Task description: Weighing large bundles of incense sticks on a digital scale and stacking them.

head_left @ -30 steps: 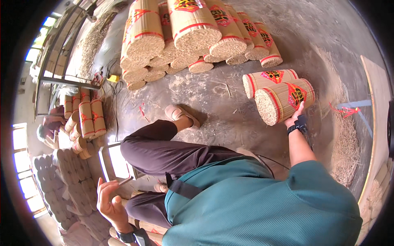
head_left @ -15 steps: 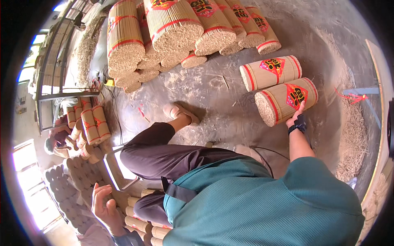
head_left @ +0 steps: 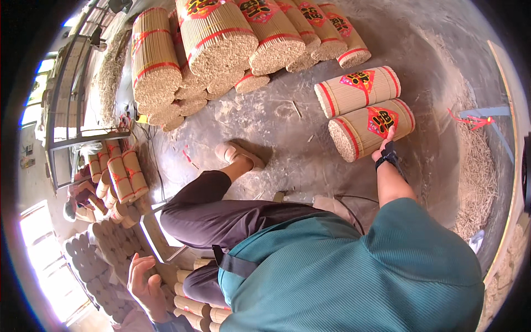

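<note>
Two round bundles of thin tan sticks lie side by side on the floor at the right, each with red bands and a red diamond label. My right hand, a dark band at its wrist, grips the near side of the nearer bundle. One digit rests on top by the label; the other fingers are mostly hidden. Just beyond, the second bundle lies against it. At the lower left my left hand hangs in the air, empty, its fingers loosely bent and apart.
A large pile of similar bundles stands at the back. More bundles sit at the left by a metal frame, with another person nearby. Loose sticks lie along the right; a blue bar juts out there.
The view has shifted slightly, moving most things left. The nearer bundle, with my right hand on it, has slid a little left against the other bundle. My left hand stays empty.
</note>
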Action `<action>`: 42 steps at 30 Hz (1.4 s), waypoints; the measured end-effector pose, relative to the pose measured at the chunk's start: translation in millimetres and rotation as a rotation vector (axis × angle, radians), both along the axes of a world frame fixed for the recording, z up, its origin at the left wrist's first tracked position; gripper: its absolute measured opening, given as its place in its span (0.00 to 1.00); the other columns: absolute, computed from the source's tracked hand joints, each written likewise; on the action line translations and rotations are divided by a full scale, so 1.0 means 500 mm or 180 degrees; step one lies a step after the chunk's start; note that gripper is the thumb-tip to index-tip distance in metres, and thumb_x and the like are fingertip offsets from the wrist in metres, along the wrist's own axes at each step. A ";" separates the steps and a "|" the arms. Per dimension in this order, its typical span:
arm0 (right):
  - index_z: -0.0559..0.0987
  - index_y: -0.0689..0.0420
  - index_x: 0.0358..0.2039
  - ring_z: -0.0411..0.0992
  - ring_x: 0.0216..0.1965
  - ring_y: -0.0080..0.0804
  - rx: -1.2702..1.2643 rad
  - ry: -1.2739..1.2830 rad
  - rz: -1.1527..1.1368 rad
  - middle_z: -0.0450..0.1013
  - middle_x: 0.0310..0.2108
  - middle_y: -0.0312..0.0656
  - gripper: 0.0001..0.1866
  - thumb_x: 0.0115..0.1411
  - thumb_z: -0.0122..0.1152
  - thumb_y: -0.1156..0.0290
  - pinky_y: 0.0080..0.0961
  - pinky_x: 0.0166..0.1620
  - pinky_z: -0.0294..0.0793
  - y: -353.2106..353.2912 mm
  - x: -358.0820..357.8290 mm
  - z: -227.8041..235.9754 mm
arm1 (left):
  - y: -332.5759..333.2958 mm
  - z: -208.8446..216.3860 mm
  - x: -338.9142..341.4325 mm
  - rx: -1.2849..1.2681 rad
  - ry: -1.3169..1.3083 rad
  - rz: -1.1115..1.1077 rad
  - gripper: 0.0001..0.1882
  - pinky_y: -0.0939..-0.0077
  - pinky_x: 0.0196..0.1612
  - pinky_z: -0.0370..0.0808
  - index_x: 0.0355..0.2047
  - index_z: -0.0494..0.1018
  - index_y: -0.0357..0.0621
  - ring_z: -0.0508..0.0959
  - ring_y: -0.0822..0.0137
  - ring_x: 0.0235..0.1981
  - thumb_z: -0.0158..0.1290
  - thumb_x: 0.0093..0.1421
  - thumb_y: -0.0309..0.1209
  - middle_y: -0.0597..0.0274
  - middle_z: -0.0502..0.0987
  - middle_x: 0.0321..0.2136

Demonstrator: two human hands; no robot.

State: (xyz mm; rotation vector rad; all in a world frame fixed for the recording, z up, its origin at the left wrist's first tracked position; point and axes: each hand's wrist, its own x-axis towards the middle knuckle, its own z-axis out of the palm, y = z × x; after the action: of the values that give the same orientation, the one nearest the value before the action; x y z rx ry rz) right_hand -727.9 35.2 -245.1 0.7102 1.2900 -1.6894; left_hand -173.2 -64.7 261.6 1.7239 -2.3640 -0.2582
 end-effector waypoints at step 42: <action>0.57 0.62 0.63 0.63 0.58 0.38 -0.2949 0.0828 0.5882 0.64 0.58 0.49 0.29 0.67 0.43 0.58 0.38 0.60 0.62 -0.426 0.803 0.843 | 0.844 -0.559 0.559 -0.0907 0.3597 0.6152 0.23 0.78 0.25 0.76 0.25 0.72 0.39 0.75 0.73 0.19 0.54 0.60 0.49 0.63 0.75 0.20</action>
State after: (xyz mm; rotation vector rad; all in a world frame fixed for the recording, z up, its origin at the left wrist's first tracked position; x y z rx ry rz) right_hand -326.5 -178.0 176.5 -1.0602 0.5728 -0.5142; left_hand 106.3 357.3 -18.1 1.9451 0.3454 -0.3120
